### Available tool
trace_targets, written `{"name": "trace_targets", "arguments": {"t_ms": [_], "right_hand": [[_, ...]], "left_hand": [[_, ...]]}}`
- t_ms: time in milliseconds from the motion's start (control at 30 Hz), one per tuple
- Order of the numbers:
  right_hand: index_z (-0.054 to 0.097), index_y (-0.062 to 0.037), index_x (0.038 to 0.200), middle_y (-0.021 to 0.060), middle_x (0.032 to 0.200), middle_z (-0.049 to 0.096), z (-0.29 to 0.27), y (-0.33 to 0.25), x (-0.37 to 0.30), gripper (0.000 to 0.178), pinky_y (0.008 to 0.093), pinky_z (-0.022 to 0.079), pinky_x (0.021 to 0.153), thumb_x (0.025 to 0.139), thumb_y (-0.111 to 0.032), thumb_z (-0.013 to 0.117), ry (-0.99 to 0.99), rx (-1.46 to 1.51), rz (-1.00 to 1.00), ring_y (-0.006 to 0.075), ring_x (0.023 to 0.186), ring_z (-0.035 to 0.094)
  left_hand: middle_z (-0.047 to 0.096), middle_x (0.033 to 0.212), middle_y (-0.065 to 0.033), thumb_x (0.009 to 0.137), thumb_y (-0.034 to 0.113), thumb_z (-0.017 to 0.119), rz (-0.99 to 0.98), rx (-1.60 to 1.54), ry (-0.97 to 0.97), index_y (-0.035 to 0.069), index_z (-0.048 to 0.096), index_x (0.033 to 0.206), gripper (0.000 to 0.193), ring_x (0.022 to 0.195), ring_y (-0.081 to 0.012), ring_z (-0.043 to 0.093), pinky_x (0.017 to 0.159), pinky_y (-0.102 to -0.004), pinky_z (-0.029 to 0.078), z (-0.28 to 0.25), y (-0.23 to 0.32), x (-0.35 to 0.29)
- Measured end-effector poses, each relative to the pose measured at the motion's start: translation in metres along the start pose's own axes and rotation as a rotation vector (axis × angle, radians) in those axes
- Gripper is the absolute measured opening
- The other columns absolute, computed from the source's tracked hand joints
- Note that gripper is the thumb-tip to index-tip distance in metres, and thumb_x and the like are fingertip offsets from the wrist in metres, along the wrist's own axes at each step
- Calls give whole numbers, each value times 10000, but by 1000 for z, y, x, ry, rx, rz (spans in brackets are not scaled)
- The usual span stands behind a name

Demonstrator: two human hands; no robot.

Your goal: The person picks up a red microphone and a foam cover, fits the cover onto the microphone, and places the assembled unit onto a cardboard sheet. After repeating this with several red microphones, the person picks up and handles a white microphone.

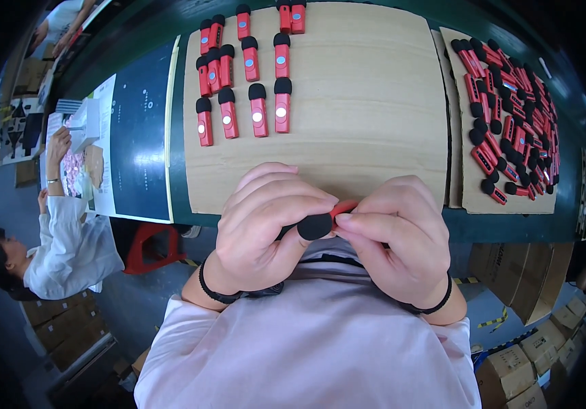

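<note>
Close in front of my chest, both hands hold one small red clip-on microphone with a black foam cap [314, 227]. My left hand [262, 215] is closed around it, thumb and fingers beside the foam. With thumb and fingertips, my right hand [402, 235] pinches the red body, most of which the fingers hide. Beyond my hands lies a cardboard sheet [361, 102]. Several like microphones [257, 112] lie on its left part in loose rows, foam ends away from me, many with a pale round spot on the body.
A second cardboard piece [545, 204] at the right bears a jumbled heap of red microphones [511, 123]. Dark printed sheets [142, 129] lie left of the cardboard. A co-worker in a white shirt [75, 238] sits at the left near a red stool [150, 249]. Cartons [511, 368] stand at lower right.
</note>
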State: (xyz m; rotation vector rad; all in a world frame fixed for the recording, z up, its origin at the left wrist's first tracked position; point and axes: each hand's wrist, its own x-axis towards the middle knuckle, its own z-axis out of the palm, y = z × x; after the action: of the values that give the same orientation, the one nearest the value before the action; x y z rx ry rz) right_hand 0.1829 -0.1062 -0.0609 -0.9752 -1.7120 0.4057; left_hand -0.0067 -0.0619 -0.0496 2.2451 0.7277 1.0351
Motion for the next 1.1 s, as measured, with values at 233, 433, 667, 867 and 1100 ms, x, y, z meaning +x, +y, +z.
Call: {"name": "trace_targets", "arguments": {"t_ms": [233, 433, 667, 867, 1100], "right_hand": [[672, -32, 841, 66, 761, 617, -4, 3, 9, 234, 309, 421, 588, 649, 46, 782, -62, 108, 93, 212, 672, 558], [677, -28, 786, 65, 761, 612, -12, 7, 16, 174, 297, 422, 599, 662, 26, 786, -190, 198, 192, 196, 680, 561], [666, -25, 785, 68, 777, 613, -16, 9, 19, 144, 298, 440, 631, 696, 19, 771, -272, 276, 272, 192, 697, 571], [631, -17, 819, 66, 821, 602, -16, 12, 21, 142, 297, 448, 687, 732, 16, 739, -379, 380, 360, 193, 759, 577], [613, -12, 846, 93, 856, 584, -35, 9, 34, 99, 307, 451, 730, 784, 14, 686, -334, 298, 248, 201, 825, 575]], "left_hand": [[695, 855, -103, 764, 32, 725, -28, 0, 10, 11, 653, 909, 163, 781, -271, 659, 822, -433, 514, 1, -1, 1], [690, 845, -100, 758, 41, 734, -58, -87, 24, 4, 657, 883, 151, 770, -274, 656, 823, -429, 514, 3, -3, -1], [689, 839, -98, 757, 55, 743, -68, -140, 28, 2, 660, 878, 155, 769, -278, 654, 823, -424, 514, 4, -5, -3], [686, 837, -104, 760, 71, 750, -107, -182, 36, -13, 656, 872, 169, 780, -287, 653, 826, -422, 511, 4, -5, -4], [691, 905, -143, 802, 46, 730, -93, -280, 62, -28, 628, 955, 197, 847, -279, 655, 825, -420, 515, -1, -11, -4]]}}
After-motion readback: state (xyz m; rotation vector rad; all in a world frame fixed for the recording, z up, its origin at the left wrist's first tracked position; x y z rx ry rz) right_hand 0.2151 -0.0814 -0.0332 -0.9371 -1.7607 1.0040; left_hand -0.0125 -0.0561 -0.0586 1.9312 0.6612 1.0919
